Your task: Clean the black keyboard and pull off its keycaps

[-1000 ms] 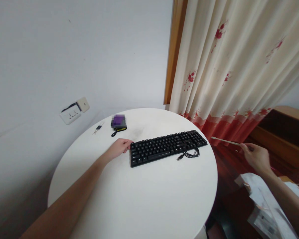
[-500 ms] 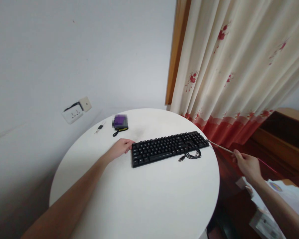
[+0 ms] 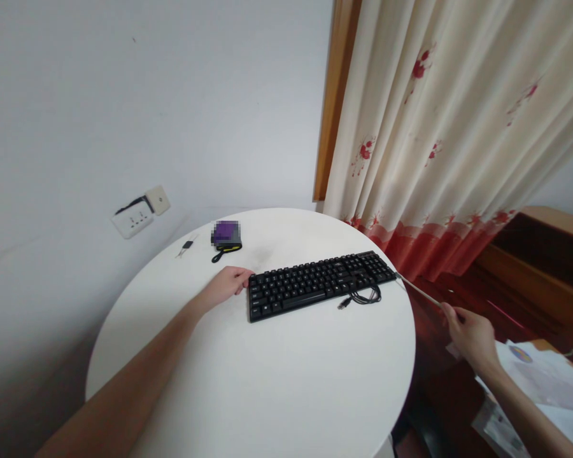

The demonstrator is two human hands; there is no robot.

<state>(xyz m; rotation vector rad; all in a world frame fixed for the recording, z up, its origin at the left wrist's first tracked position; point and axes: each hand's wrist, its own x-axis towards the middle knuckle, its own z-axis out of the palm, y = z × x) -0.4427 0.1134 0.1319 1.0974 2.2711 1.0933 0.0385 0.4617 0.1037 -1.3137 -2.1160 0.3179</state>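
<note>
Pinching its corner, the left hand [image 3: 225, 284] is holding the computer keyboard [image 3: 305, 286] at three o'clock; the right hand [image 3: 472, 331] is gripping a stick [image 3: 421, 292] towards ten.

A keyboard [image 3: 315, 283] lies on the table [image 3: 267, 394], with a cable [image 3: 367, 295] at its near right edge. The left hand [image 3: 225, 284] is at the keyboard's left end; the right hand [image 3: 471, 336] is past the table's right side, with a stick [image 3: 423, 292] reaching to the keyboard's right end. A blurred bundle [image 3: 229, 246] sits far left on the table, and a curtain [image 3: 401, 146] hangs far right.
</note>
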